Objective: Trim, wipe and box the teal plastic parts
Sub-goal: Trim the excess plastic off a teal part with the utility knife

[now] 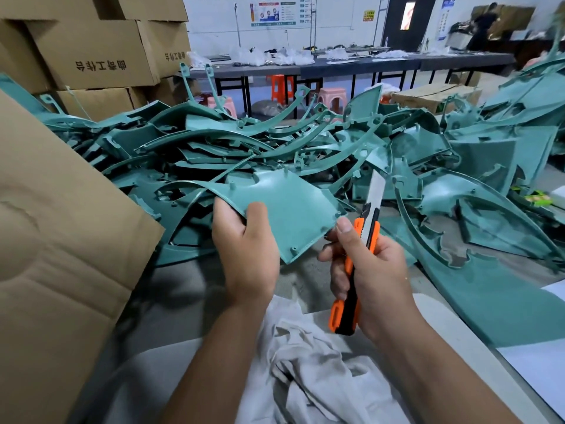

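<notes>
My left hand (pixel 246 252) grips the near left edge of a curved teal plastic panel (pixel 293 206), thumb on top, and holds it up over the floor. My right hand (pixel 367 270) grips an orange and black utility knife (pixel 356 270) with its blade (pixel 376 188) extended upward, just right of the panel's lower right corner. My right thumb sits near that corner. A crumpled grey-white cloth (pixel 308 362) lies on my lap below both hands.
A large heap of teal plastic parts (pixel 244 148) covers the floor ahead and to the right. An open cardboard box flap (pixel 61 240) stands at my left. Stacked cartons (pixel 91 56) rise behind it. Long dark tables (pixel 351 67) and plastic stools (pixel 331 97) stand farther back.
</notes>
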A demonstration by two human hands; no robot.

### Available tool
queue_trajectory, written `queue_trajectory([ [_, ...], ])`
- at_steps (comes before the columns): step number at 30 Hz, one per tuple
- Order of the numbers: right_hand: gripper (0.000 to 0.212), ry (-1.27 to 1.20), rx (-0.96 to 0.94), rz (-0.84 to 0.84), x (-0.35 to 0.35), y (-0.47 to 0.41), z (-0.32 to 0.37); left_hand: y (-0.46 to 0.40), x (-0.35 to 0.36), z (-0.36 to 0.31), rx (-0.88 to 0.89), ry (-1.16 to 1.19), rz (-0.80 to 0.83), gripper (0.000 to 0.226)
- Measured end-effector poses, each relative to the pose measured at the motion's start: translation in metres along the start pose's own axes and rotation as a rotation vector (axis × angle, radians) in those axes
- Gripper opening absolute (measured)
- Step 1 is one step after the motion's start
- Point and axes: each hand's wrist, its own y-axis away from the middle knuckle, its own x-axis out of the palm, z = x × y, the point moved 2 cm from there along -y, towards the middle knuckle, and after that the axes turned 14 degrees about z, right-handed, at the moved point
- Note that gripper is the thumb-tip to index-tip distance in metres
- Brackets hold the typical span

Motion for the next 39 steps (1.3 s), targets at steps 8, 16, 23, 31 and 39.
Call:
queue_trajectory([
  [8, 0.021, -0.016, 0.129, 0.047, -0.002, -0.002, -0.009, 0.006, 0.003, 0.003, 0.22, -0.078, 0.024, 0.038],
  [16, 0.029, 0.087, 0.199, 0.317, -0.001, 0.002, -0.008, 0.008, 0.002, 0.002, 0.405, -0.274, 0.058, 0.036],
  [23, 0.007, 0.097, 0.072, 0.109, -0.011, -0.004, -0.006, 0.005, -0.003, -0.002, 0.377, -0.194, 0.007, 0.034],
  [31, 0.051, 0.657, -0.187, -0.158, -0.026, -0.005, 0.003, 0.003, 0.001, -0.009, 0.257, 0.059, -0.033, 0.031],
  [39, 0.049, 0.872, -0.277, -0.09, -0.023, -0.005, 0.002, 0.002, 0.008, -0.021, 0.172, 0.268, -0.053, 0.025],
])
